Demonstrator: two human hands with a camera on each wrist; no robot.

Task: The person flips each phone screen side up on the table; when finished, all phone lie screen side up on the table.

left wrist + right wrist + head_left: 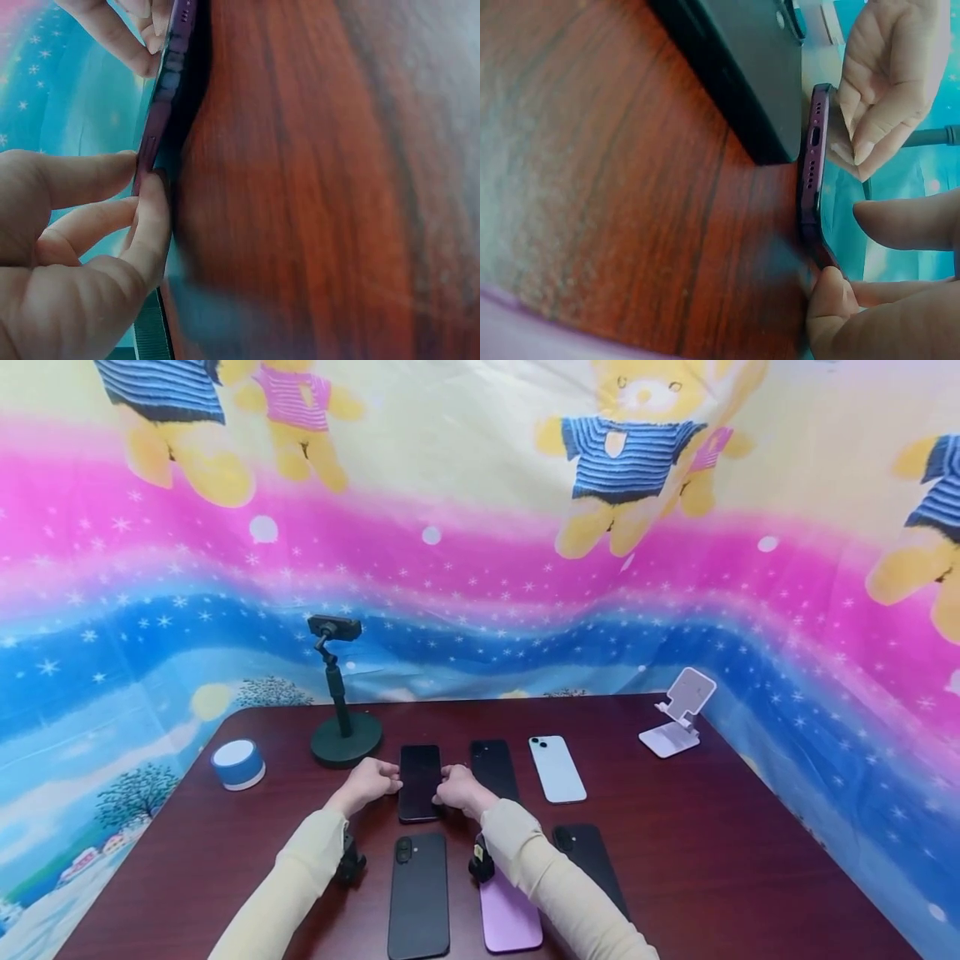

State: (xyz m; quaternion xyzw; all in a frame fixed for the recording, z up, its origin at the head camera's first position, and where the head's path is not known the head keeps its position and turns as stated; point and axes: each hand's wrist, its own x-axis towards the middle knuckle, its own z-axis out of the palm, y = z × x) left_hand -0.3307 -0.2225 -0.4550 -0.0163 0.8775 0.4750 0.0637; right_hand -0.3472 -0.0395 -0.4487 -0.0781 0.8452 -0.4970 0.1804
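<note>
A phone with a dark screen facing up (420, 783) is between my two hands near the middle of the table. Its purple edge (814, 172) with the charging port shows in the right wrist view. My left hand (372, 779) pinches the phone's left edge between thumb and fingers. At the opposite edge, my right hand (461, 790) holds the lower right part, with fingertips at the corner and the thumb over the screen side. A black phone (492, 767) lies face down close to my right hand. Below my right sleeve is a purple phone (512, 917), partly covered.
Dark phones (417, 893) (596, 864) lie nearer me, and a white phone (557, 768) lies back right. A dark green phone stand (347, 739) stands behind my left hand. Further left is a blue-and-white round object (238, 766); a white folding stand (671, 737) sits at the far right.
</note>
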